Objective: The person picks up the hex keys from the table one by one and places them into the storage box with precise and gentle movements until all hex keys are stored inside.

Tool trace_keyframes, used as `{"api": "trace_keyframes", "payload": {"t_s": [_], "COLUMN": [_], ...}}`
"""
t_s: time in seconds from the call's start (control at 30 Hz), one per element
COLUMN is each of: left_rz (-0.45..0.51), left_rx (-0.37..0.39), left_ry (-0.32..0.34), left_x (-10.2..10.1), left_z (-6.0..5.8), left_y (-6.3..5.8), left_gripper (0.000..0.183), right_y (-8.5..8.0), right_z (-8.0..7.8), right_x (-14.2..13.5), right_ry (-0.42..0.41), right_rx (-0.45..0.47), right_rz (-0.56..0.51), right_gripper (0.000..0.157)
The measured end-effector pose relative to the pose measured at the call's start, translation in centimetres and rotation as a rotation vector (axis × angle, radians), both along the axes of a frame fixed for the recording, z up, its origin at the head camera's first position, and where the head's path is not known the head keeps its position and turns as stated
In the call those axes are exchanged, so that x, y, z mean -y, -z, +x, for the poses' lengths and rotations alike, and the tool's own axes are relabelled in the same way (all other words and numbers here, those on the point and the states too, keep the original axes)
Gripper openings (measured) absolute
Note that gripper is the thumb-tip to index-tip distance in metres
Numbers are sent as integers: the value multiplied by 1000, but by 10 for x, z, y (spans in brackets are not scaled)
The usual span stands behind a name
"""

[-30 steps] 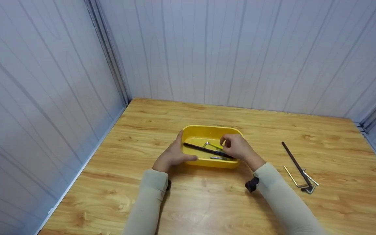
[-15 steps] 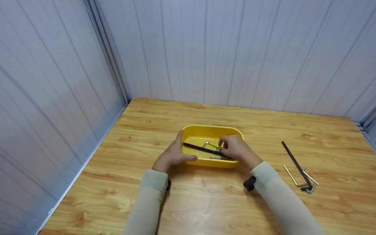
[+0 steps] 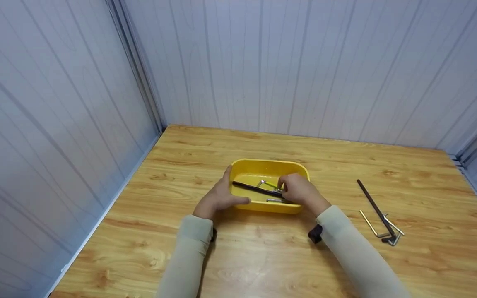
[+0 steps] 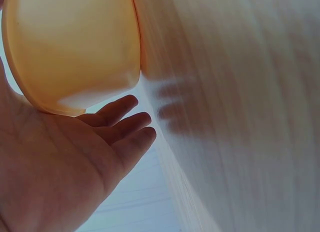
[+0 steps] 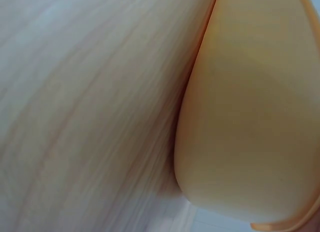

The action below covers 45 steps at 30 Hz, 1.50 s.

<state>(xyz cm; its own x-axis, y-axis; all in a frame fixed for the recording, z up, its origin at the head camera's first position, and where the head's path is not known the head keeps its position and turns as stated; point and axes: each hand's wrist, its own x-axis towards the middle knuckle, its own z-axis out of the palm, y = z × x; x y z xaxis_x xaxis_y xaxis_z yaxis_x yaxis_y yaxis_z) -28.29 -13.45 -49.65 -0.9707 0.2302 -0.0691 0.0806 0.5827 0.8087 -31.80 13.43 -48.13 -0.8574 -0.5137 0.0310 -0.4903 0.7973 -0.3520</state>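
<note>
A yellow plastic bin (image 3: pixel 263 206) holds several Allen keys: a long black Allen key (image 3: pixel 255 188), a silver one with a yellow-green section (image 3: pixel 271 185) and a silver one (image 3: pixel 275 200) near the front wall. My left hand (image 3: pixel 220 194) braces the bin's left end, thumb along the front rim. In the left wrist view its other fingers (image 4: pixel 125 129) are extended beneath the bin's side. My right hand (image 3: pixel 298 190) reaches over the right end with bent fingers among the keys. Its fingertips are hidden, and I cannot tell whether they hold a key.
On the wooden table (image 3: pixel 242 256) to the right lie another long black Allen key (image 3: pixel 373 203), a gold-toned L-shaped key (image 3: pixel 369 223) and a silver bent piece with a ridged shaft (image 3: pixel 395 225). Pale panel walls (image 3: pixel 263 62) stand behind and at the sides.
My right hand has moved slightly down and left inside the bin, and its fingers sit lower among the keys. The left hand and the bin have stayed in place.
</note>
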Motion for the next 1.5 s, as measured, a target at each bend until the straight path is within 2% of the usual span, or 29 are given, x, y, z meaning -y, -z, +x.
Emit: {"api": "trace_keyframes", "payload": {"t_s": [0.17,0.47,0.7,1.07,1.33,1.5], "left_rz": [-8,12,11,10,-11,-9], "left_rx": [18,2,9,12,28,28], "left_ry": [-3,-15,-14,-7,-15,-21], "left_x": [0,-1,1,1,-1,-1], "left_z": [0,-1,2,2,1,1], "left_y": [2,2,1,0,0,0], "left_gripper": [131,132,131,130,129,131], "right_y": [2,1,2,1,0,0], "right_z": [1,2,0,1,2,3], "right_x": [0,1,2,1,1,2], "right_ry": [-12,8,-16,0,16,1], "right_rx": [-31,-17,-36,-34,-32,-73], "right_rz": [29,56,66,57,27,40], "right_gripper": [14,13,9,9,14,14]}}
